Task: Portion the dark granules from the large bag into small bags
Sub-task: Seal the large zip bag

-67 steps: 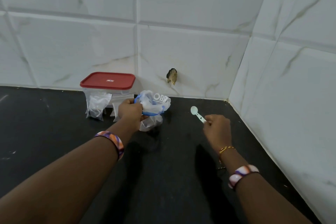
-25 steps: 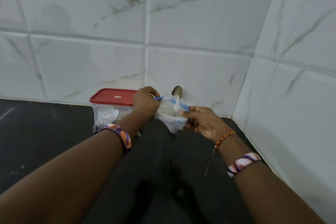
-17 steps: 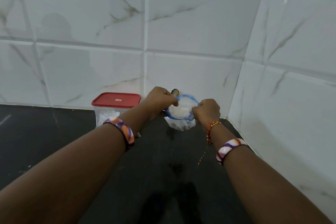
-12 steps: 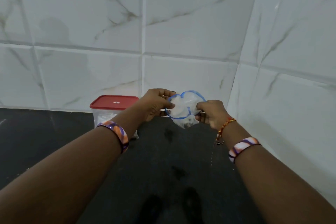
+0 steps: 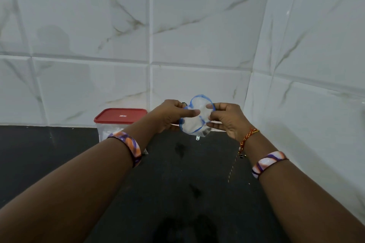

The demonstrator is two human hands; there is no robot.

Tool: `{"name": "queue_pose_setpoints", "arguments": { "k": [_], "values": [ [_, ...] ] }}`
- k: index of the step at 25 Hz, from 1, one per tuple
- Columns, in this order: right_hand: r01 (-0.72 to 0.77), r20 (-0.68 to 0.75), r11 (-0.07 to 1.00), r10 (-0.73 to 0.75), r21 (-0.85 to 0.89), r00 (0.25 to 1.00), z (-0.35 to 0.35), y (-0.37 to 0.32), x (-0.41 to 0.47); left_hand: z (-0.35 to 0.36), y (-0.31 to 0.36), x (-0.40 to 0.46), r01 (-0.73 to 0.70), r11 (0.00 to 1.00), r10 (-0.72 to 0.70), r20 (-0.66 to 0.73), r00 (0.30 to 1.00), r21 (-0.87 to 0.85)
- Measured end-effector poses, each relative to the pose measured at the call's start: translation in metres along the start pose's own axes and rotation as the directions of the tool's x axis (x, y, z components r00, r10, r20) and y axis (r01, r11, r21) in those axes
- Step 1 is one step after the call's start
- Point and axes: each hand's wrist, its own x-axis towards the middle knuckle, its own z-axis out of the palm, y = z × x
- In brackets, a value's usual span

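A small clear plastic bag (image 5: 194, 122) with a blue zip rim hangs in the air above the black counter. My left hand (image 5: 171, 115) pinches its left side, thumb laid across the front. My right hand (image 5: 225, 117) pinches the right side of the rim. The blue rim is bent into a wavy loop between both hands. Dark granules show faintly at the bag's lower right corner. A white spoon tip (image 5: 198, 138) peeks out on the counter below the bag. The large bag is not visible.
A clear container with a red lid (image 5: 120, 116) stands at the back wall, left of my hands, with clear bags inside or before it. The black counter (image 5: 177, 183) meets white marble tiles behind and on the right. Small yellowish crumbs (image 5: 232, 167) lie near my right wrist.
My right hand put down the spoon and took the bag's right side. Both hands lifted the bag off the counter and now work its blue rim. The view tilted upward.
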Motion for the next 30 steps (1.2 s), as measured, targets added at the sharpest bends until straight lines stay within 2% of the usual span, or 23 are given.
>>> {"name": "queue_pose_setpoints", "arguments": {
  "k": [4, 7, 9, 11, 13, 15, 17, 19, 21, 22, 24, 25, 27, 28, 29, 30],
  "values": [
    [0.067, 0.054, 0.997, -0.066, -0.023, 0.996, -0.002, -0.015, -0.005, -0.006, 0.007, 0.003, 0.006, 0.999, -0.004, -0.038, 0.999, 0.040],
    [0.074, 0.051, 0.995, -0.077, 0.068, 0.996, -0.002, -0.014, -0.005, -0.011, 0.005, 0.002, 0.052, 0.998, -0.055, 0.076, 0.996, 0.041],
    [0.064, 0.039, 0.987, -0.071, 0.150, 0.997, -0.001, -0.011, -0.005, -0.010, 0.002, 0.003, 0.061, 0.998, -0.055, 0.151, 0.987, -0.034],
    [0.011, 0.050, 0.976, -0.023, 0.218, 0.998, 0.000, -0.007, -0.006, -0.007, 0.001, 0.005, 0.041, 0.986, -0.015, 0.162, 0.987, -0.162],
    [-0.144, 0.086, 0.963, 0.127, 0.230, 0.988, 0.000, -0.001, -0.009, -0.005, 0.000, 0.008, -0.005, 0.969, 0.039, 0.133, 0.990, -0.247],
    [-0.303, 0.155, 0.917, 0.270, 0.258, 0.950, 0.003, 0.009, -0.013, -0.006, -0.002, 0.010, -0.059, 0.967, 0.081, 0.077, 0.994, -0.249],
    [-0.345, 0.171, 0.879, 0.304, 0.330, 0.937, 0.007, 0.017, -0.016, -0.005, -0.004, 0.012, -0.105, 0.972, 0.108, 0.005, 0.994, -0.208],
    [-0.316, 0.093, 0.865, 0.305, 0.391, 0.948, 0.012, 0.020, -0.014, -0.005, -0.006, 0.014, -0.127, 0.984, 0.117, -0.086, 0.989, -0.122],
    [-0.257, -0.050, 0.919, 0.284, 0.300, 0.958, 0.014, 0.023, -0.008, -0.010, -0.008, 0.019, -0.152, 0.972, 0.190, -0.222, 0.956, 0.177],
    [-0.209, -0.151, 0.964, 0.233, 0.163, 0.961, 0.015, 0.025, -0.004, -0.012, -0.009, 0.022, -0.146, 0.915, 0.256, -0.265, 0.929, 0.375],
    [-0.086, -0.326, 0.975, 0.014, -0.206, 0.945, 0.017, 0.030, 0.003, -0.014, -0.009, 0.025, -0.107, 0.742, 0.359, -0.257, 0.897, 0.661],
    [-0.016, -0.344, 0.922, -0.129, -0.388, 0.930, 0.019, 0.030, 0.005, -0.012, -0.010, 0.026, -0.084, 0.666, 0.377, -0.237, 0.895, 0.741],
    [0.073, -0.287, 0.758, -0.332, -0.649, 0.899, 0.024, 0.028, 0.009, -0.009, -0.010, 0.028, -0.044, 0.586, 0.356, -0.209, 0.911, 0.809],
    [0.096, -0.258, 0.721, -0.364, -0.686, 0.895, 0.026, 0.025, 0.011, -0.010, -0.008, 0.029, -0.046, 0.595, 0.334, -0.195, 0.922, 0.803],
    [0.108, -0.250, 0.746, -0.351, -0.657, 0.902, 0.026, 0.021, 0.014, -0.012, -0.006, 0.030, -0.064, 0.646, 0.304, -0.180, 0.935, 0.760],
    [0.093, -0.258, 0.834, -0.272, -0.544, 0.927, 0.023, 0.016, 0.018, -0.016, -0.003, 0.032, -0.085, 0.758, 0.255, -0.174, 0.951, 0.646]
  ]
}}
